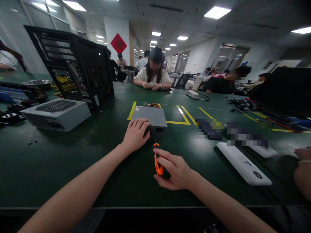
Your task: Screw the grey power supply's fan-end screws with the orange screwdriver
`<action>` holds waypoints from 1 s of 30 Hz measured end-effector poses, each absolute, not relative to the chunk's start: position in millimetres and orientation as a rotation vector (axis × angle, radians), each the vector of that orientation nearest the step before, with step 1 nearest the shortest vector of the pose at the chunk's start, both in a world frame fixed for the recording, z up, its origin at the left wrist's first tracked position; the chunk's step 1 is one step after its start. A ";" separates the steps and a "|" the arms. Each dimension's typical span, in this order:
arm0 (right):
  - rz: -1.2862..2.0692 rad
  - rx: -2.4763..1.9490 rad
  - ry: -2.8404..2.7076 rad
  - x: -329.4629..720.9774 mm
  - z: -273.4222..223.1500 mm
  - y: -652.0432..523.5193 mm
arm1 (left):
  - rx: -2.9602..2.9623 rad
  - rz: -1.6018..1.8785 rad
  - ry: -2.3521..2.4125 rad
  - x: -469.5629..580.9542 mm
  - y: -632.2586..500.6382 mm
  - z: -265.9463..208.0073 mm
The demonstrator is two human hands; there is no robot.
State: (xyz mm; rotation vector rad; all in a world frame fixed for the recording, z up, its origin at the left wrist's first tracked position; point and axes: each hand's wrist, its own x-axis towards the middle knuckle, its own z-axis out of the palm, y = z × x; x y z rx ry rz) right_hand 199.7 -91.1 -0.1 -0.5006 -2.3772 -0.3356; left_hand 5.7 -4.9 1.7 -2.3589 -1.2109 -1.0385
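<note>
A grey computer power supply (155, 115) lies on the green table in front of me, its socket side facing me and a bundle of coloured wires (153, 105) behind it. My left hand (136, 134) grips its near left corner, fingers over the top and thumb down at the front side. Between the fingers and thumb of my right hand (173, 170) is an orange and black screwdriver (159, 166). Its thin shaft points away from me and reaches the front side of the power supply. Whether the tip sits in a screw is too small to tell.
Left stand a black computer case (89, 71), a second power supply box (58, 113) and a metal bowl (37, 84). On the right lie a white power bank (243, 163) and blurred devices. A co-worker's arm (302, 174) is at the right edge; another person (153, 72) sits opposite.
</note>
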 end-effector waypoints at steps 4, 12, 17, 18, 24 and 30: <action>-0.549 -0.531 -2.395 199.8 3.3 -93.3 | -2.349 -1.046 -1.213 7.1 -5.4 1.8; -0.471 -0.709 -2.162 200.9 1.4 -85.3 | -2.288 -1.046 -1.305 14.6 -5.7 1.5; -0.344 -0.680 -2.210 200.5 -1.8 -82.9 | -2.261 -1.070 -1.358 19.4 -5.3 1.6; -0.338 -0.685 -2.227 200.1 -2.4 -83.2 | -2.254 -1.072 -1.369 20.0 -5.1 1.5; -0.334 -0.758 -2.265 197.2 -6.1 -83.2 | -2.244 -1.078 -1.387 21.3 -3.2 -0.2; -0.486 -0.700 -2.373 193.1 -4.4 -84.0 | -2.222 -1.113 -1.386 23.6 -3.4 -1.4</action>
